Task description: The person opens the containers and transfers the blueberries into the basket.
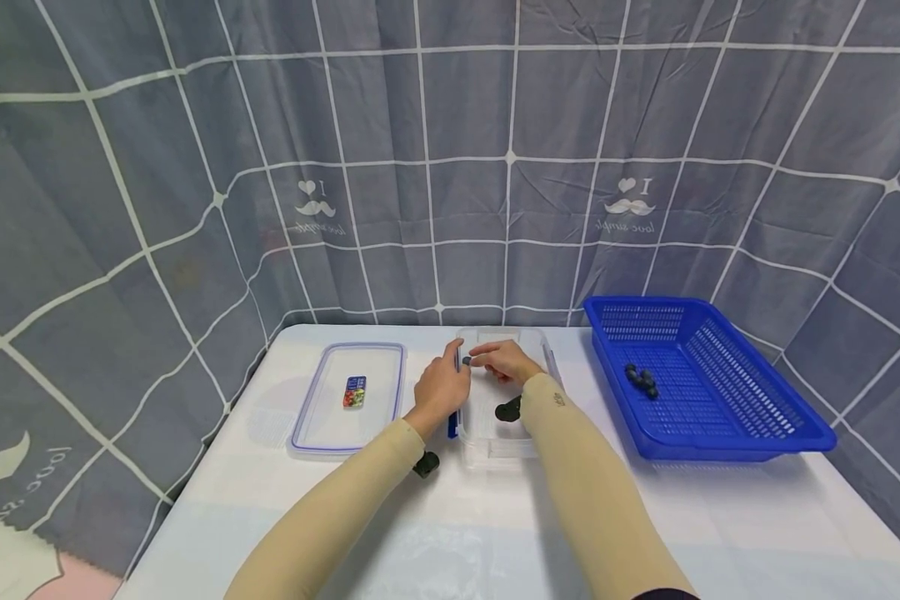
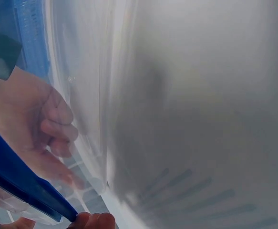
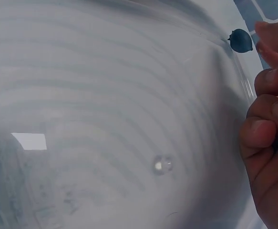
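A clear plastic container with blue latches stands before me. My left hand grips its left side; in the left wrist view its fingertips lie at the end of a blue latch. My right hand reaches over the container toward that same side. At its fingertips is a dark blueberry, seemingly pinched by thumb and index finger, level with the container's rim. The other right fingers are curled. In the left wrist view the right hand shows through the clear wall.
To the right stands a blue basket with several blueberries at its left side. A clear lid with a blue seal lies at left, bearing a small colourful label. A grey checked curtain hangs behind the white table.
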`<state>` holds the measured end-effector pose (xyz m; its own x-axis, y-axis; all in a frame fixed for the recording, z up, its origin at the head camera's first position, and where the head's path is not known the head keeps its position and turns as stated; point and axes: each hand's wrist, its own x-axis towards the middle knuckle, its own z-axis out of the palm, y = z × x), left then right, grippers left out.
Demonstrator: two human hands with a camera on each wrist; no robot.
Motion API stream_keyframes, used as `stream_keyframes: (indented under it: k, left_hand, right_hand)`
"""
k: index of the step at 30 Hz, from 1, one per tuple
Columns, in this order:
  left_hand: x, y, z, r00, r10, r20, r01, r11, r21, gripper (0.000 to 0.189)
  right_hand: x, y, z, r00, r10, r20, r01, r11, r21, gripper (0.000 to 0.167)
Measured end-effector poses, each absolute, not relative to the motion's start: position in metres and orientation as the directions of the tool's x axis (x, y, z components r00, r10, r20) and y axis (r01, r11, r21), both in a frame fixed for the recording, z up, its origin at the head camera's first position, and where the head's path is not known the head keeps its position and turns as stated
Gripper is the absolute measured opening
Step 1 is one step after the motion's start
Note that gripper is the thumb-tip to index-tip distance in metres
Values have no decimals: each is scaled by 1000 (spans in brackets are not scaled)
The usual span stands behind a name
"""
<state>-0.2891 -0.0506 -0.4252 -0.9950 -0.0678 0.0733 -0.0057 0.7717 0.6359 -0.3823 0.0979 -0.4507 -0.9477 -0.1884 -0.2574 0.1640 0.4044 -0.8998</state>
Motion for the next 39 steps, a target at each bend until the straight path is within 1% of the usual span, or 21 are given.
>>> stream_keyframes:
  k: [10,15,39]
  left_hand:
    - [-289,-49,-428,-995,-62,80,3,773,634,52]
    - [-289,-51,-426,-994,-65,85,4,773,634,52]
    - [-290,-52,-429,-992,-64,108,20,767,641,51]
  right_hand:
    - [-380,96,-454,-949,-165,-268,173,436,-883,34]
    - [-376,92,-451,-955,-171,-243,142,457,-878,34]
    - [-379,84,-454,-968,-140,-210,108,523,-846,28]
